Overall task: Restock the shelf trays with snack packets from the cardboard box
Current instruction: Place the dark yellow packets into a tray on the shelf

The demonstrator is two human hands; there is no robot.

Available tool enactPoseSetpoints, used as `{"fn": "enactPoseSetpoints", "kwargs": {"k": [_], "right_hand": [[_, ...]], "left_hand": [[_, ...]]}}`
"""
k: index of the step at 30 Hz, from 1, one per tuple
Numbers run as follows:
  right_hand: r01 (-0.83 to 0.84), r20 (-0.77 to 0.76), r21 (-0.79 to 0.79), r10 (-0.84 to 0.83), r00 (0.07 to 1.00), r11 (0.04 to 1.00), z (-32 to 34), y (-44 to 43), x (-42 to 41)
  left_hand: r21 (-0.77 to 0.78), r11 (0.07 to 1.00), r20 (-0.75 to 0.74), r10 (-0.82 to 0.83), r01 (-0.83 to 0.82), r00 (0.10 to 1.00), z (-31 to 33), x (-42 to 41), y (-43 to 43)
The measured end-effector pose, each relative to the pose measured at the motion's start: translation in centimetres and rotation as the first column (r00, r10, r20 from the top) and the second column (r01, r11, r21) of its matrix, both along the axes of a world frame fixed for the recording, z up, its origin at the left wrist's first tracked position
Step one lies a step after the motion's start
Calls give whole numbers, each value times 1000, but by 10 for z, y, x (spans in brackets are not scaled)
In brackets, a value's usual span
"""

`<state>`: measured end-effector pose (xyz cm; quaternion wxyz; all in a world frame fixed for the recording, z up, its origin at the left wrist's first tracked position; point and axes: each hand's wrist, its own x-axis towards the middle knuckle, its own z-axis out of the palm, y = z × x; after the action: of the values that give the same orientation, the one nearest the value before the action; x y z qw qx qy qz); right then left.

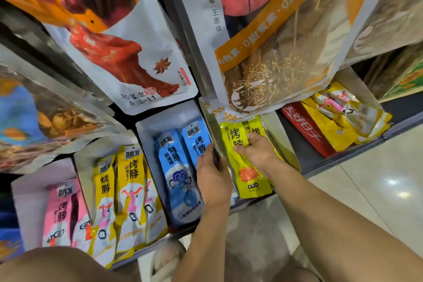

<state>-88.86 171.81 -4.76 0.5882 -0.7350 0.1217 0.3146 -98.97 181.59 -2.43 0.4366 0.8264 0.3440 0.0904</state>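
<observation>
A row of white shelf trays holds long snack packets on the lowest shelf. My left hand [211, 176] grips the blue packets [180, 167] in the middle tray [146, 130], its fingers curled over the right-hand packet's edge by the divider. My right hand [256, 149] pinches a lime-yellow packet [246, 174] lying in the tray to the right, fingers over its upper half. Further left, trays hold yellow packets [130, 194] and pink packets [61, 210]. No cardboard box is in view.
Large snack bags [128, 48] hang above the trays and overlap their far ends. A red box [306, 130] with yellow packets [343, 117] on it sits on the shelf at right. Tiled floor [377, 181] lies below; a sandalled foot [167, 258] stands near the shelf edge.
</observation>
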Motion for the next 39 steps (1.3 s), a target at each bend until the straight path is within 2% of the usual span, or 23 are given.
{"fn": "enactPoseSetpoints", "kwargs": {"k": [8,14,17,23,27,30,35,39], "right_hand": [[-139,28,-242,150,988,960,-24,11,-14],[-250,97,-400,312,945,882,-5,7,-19],[-313,120,-482,415,902,819,10,5,-24],[-365,139,-706,624,769,607,52,-12,-47],[-318,166,-793,687,708,519,84,-21,-69],[-277,187,-835,719,670,475,113,-22,-92],[-206,231,-886,782,579,414,166,-13,-139],[-168,242,-917,838,489,363,217,3,-174]], "left_hand": [[26,1000,-19,-11,11,1000,2,-1,1],[0,1000,-53,-22,22,998,8,-1,2],[-59,997,-58,-44,41,997,13,-3,3],[-187,979,-122,-110,86,986,46,-14,11],[-4,962,-219,-267,273,938,77,-34,16],[203,893,-326,-324,401,888,105,-57,20],[474,723,-461,-282,503,841,155,-104,27],[569,681,-459,-201,460,865,207,-144,46]]}}
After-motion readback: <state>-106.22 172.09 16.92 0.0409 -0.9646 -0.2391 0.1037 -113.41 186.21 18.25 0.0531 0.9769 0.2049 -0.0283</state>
